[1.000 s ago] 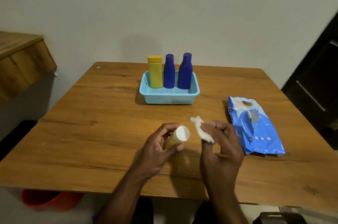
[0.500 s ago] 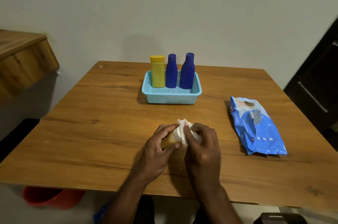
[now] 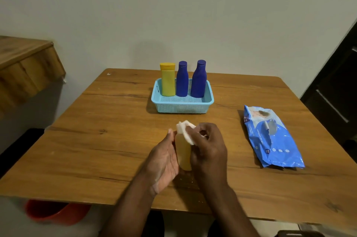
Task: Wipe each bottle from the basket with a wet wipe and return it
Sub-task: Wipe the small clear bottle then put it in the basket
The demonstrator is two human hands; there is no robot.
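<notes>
A person wipes a pale amber bottle (image 3: pixel 183 152) with a wet wipe (image 3: pixel 185 132) above a wooden table (image 3: pixel 108 146).

The left hand (image 3: pixel 164 161) cradles the bottle, fingers laid along its side; the right hand (image 3: pixel 209 149) curls round the white wipe, pressing it on the bottle's top end. Beyond, a light blue basket (image 3: pixel 182 108) holds a yellow bottle (image 3: pixel 168 80) and two dark blue bottles (image 3: pixel 182 80) upright. A blue wipes pack (image 3: pixel 270 138) lies to the right.
</notes>
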